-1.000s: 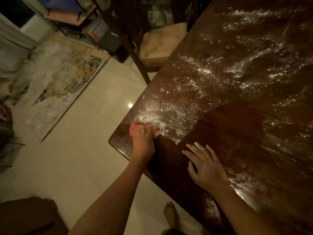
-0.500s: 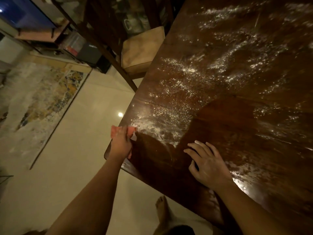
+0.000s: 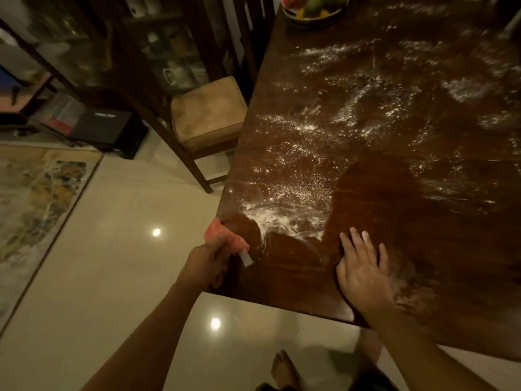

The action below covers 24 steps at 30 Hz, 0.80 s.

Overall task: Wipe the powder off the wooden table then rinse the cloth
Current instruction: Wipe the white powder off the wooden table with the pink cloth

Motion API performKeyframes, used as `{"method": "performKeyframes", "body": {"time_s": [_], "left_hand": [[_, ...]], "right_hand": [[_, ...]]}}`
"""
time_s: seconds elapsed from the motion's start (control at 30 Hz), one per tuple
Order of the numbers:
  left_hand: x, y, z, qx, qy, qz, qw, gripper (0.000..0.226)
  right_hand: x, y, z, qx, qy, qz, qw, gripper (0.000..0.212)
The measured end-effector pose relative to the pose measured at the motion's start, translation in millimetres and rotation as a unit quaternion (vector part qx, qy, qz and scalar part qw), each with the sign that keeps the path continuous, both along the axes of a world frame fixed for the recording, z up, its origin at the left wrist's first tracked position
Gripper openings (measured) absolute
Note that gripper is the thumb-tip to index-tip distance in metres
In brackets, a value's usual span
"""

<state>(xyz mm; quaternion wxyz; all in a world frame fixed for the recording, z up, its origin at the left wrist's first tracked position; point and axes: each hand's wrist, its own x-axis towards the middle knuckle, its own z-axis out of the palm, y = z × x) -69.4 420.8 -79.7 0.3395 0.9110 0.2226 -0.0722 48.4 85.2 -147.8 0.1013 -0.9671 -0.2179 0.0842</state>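
Item: dark wooden table (image 3: 394, 249), its top streaked with white powder (image 3: 284, 215), thickest near the left corner.
Item: pink cloth (image 3: 222, 238), bunched at the table's left edge, gripped in your left hand (image 3: 208, 261) with fingers closed around it.
Item: your right hand (image 3: 363, 266), fingers spread, palm flat on a wiped patch.
Item: fruit bowl (image 3: 315, 9) at the far end; cushioned chair (image 3: 208, 114) beside the table.

White powder (image 3: 349, 114) covers the wooden table (image 3: 408, 227); fruit bowl (image 3: 315, 12) at back.
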Motion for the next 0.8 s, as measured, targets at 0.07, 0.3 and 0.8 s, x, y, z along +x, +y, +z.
{"method": "performKeyframes", "body": {"time_s": [0.07, 0.3, 0.8], "left_hand": [[20.0, 5.5, 1.5, -0.031, -0.033, 0.047, 0.998, 0.022], [104.4, 18.6, -31.0, 0.1, 0.016, -0.005, 0.995, 0.036], [166.2, 44.4, -38.4, 0.162, -0.02, -0.049, 0.985, 0.039]], "right_hand": [[-27.3, 21.7, 0.8, -0.016, 0.001, -0.017, 1.0, 0.065], [-38.7, 32.0, 1.1, -0.023, -0.013, -0.027, 0.999, 0.069], [-37.4, 31.0, -0.7, 0.009, -0.012, -0.055, 0.998, 0.066]]}}
